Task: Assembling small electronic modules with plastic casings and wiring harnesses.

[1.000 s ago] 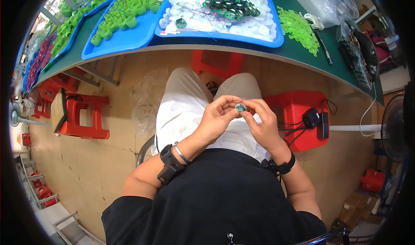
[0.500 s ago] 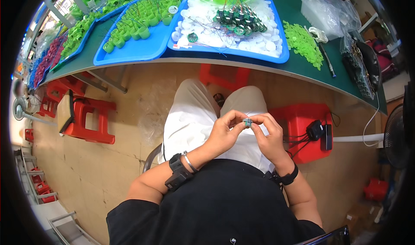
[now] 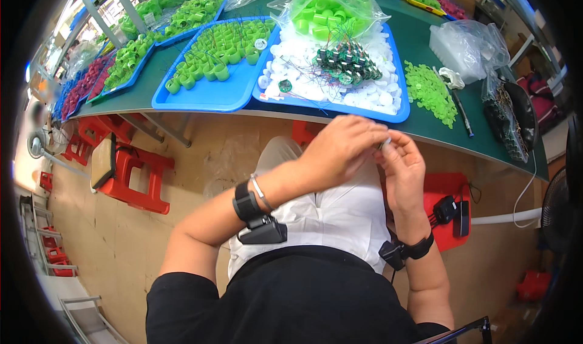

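Observation:
My left hand (image 3: 347,145) and my right hand (image 3: 403,169) meet above my lap, near the front edge of the table. Their closed fingertips pinch a small grey-green part (image 3: 386,142) between them. Only a pale sliver of it shows, as the left fingers cover most of it. Beyond the hands, a blue tray (image 3: 395,118) holds white round caps (image 3: 379,95), with a bunch of wired green circuit boards (image 3: 347,64) on top. One circuit board (image 3: 285,86) lies apart at the tray's left.
A second blue tray (image 3: 206,104) holds green cups (image 3: 218,55) with wires. A bag of green cups (image 3: 331,16) rests at the back. Green discs (image 3: 428,92), a pen-like tool (image 3: 463,113) and plastic bags (image 3: 470,46) lie at right. Red stools (image 3: 143,174) stand below.
Both hands have risen from the lap toward the table edge, still together around the small part. The left hand has turned over more, hiding it. The view has tilted up slightly.

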The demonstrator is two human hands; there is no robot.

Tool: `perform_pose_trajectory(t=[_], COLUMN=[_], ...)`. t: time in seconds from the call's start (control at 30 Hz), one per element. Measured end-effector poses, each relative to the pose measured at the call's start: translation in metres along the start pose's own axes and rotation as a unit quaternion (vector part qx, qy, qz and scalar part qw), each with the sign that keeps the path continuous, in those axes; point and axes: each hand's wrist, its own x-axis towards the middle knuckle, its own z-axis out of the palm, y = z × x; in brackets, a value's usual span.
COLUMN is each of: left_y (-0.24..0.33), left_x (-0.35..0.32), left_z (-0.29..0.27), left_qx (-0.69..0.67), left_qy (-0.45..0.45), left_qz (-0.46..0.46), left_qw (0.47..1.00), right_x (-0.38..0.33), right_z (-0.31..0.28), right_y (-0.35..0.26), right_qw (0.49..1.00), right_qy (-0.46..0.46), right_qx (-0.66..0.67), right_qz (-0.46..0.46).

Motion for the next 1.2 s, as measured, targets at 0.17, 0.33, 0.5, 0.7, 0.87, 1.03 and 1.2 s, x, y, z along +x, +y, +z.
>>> perform_pose_trajectory(t=[0.17,0.33,0.5,0.7,0.87,1.03,1.2], left_y=[-0.042,-0.087,-0.123,-0.181,-0.203,-0.216,-0.211], left_x=[0.048,0.097,0.113,0.111,0.122,0.128,0.132], left_z=[-0.059,-0.106,-0.127,-0.127,-0.105,-0.081,-0.092], left_qx=[-0.05,-0.198,-0.151,0.123,0.283,0.268,0.258], left_qy=[0.02,0.083,-0.005,-0.164,-0.24,-0.263,-0.274], left_qz=[-0.072,-0.252,-0.26,-0.225,-0.172,-0.177,-0.214], left_qw=[0.996,0.943,0.954,0.953,0.912,0.91,0.901], right_x=[0.009,-0.005,-0.001,0.009,0.011,0.015,0.038], right_z=[0.014,0.022,0.033,0.032,0.06,0.075,0.108], right_y=[-0.014,0.034,0.06,0.093,0.108,0.157,0.192], right_qw=[0.998,0.944,0.878,0.792,0.774,0.706,0.691], right_qy=[-0.057,-0.237,-0.305,-0.334,-0.31,-0.306,-0.148], right_qx=[-0.011,-0.004,0.074,0.228,0.214,0.201,0.321], right_qz=[0.018,0.231,0.361,0.458,0.509,0.607,0.631])
